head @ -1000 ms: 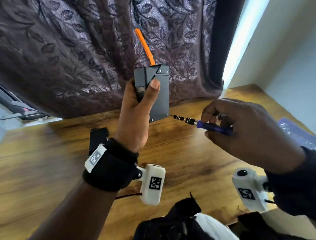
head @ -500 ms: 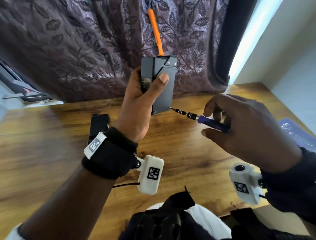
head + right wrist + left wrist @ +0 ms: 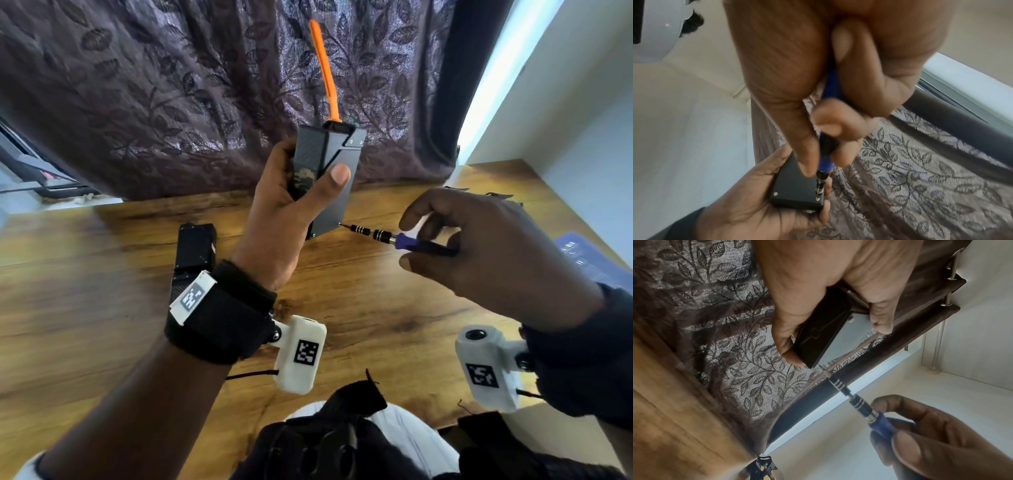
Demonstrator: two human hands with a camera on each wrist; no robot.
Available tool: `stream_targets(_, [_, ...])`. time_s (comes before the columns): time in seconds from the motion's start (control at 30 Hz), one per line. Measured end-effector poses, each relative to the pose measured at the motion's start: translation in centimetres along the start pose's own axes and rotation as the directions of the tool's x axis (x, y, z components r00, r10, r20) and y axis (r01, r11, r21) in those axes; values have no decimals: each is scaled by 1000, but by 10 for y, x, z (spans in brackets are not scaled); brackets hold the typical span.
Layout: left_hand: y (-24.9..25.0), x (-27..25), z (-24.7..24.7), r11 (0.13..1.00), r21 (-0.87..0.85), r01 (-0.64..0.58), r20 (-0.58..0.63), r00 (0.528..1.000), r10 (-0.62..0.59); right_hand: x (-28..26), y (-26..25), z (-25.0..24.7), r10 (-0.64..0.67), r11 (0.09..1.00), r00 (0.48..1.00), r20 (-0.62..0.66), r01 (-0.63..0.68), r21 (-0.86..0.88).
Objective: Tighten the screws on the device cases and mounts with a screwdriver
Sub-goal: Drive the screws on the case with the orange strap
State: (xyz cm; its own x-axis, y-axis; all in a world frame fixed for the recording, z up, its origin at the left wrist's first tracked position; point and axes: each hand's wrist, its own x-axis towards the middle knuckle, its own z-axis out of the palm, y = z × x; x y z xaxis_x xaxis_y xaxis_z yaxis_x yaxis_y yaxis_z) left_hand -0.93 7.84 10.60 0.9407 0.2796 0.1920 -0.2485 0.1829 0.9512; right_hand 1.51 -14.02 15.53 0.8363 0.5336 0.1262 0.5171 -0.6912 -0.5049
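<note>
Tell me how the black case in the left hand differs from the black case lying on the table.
The held case stands upright above the table, gripped by the left hand; the other case lies flat. An orange strip sticks up from the held case; none shows on the lying one. A screwdriver touches only the held case. Both are dark and boxy.

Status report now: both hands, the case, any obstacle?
Left hand grips black case upright. Right hand pinches screwdriver, tip at the case's lower corner screw. Nothing in the way.
</note>
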Motion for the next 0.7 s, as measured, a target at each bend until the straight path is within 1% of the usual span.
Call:
stream_targets(0.07, [-2, 0, 0, 1000, -3, 5, 13, 1000, -5, -1, 1, 2, -7, 1000, 999, 38, 7, 1])
stream_targets(0.13, [-1, 0, -1, 1000, -5, 6, 23, 1000, -5, 0, 2, 3, 6, 999, 999, 46, -9, 48])
stream_targets(0.2, [-1, 0, -1, 1000, -10, 7, 18, 1000, -7, 1, 3, 3, 23, 995, 998, 62, -29, 92])
stream_targets(0.33, [-4, 3, -5, 1000, -15, 3, 9, 1000, -3, 3, 1, 5, 34, 992, 993, 112, -48, 121])
stream_targets(0.43, [-2, 7, -7, 1000, -10, 3, -3, 1000, -3, 3, 2, 5, 37, 990, 994, 105, -50, 129])
stream_targets(0.53, [0, 9, -11, 1000, -19, 12, -49, 999, -13, 2, 4, 6, 40, 988, 996, 74, -51, 144])
stream_targets(0.6, [-1, 8, -15, 997, -65, 46, -78, 996, -51, -1, 4, 6, 34, 984, 998, 55, -43, 174])
stream_targets(0.7, [-1, 5, -16, 977, -166, 135, -121, 980, -156, -6, 1, 8, -6, 965, 1000, 18, 1, 262])
